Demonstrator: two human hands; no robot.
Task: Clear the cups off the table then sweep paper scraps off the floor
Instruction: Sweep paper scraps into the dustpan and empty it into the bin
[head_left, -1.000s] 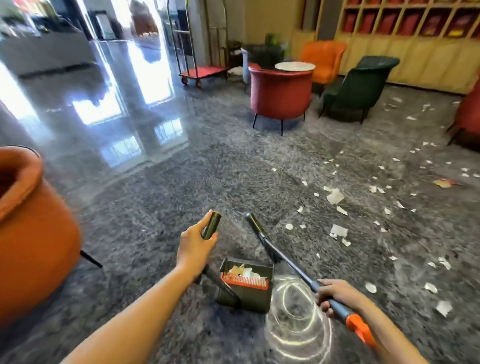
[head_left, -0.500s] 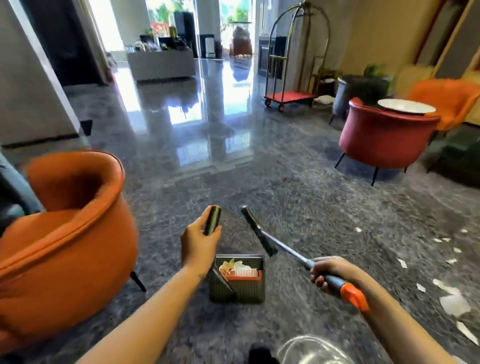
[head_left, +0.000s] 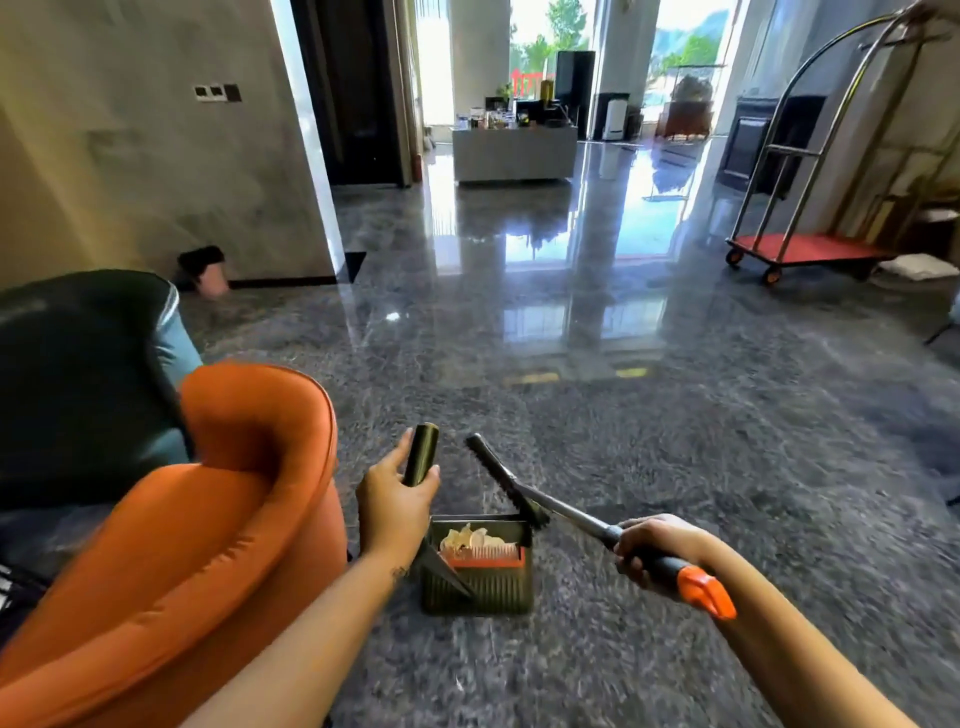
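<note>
My left hand (head_left: 397, 506) grips the dark handle (head_left: 421, 454) of a green dustpan (head_left: 478, 582), which hangs low in front of me with paper scraps (head_left: 470, 538) lying inside behind an orange comb strip. My right hand (head_left: 654, 545) grips the broom (head_left: 524, 496) by its black shaft near the orange end cap (head_left: 709, 592); the broom head points up and to the left, above the pan's rim. No cups and no scraps on the floor are in view.
An orange armchair (head_left: 208, 519) stands close at my left, a dark teal chair (head_left: 83, 374) behind it. Polished grey stone floor (head_left: 571, 322) stretches ahead toward a white counter (head_left: 514, 153). A luggage cart (head_left: 810, 254) with a red deck stands at the right.
The view has swung left: the scattered scraps and the red chair have left the frame, the orange armchair has come closer. Both hands keep their grips on dustpan and broom.
</note>
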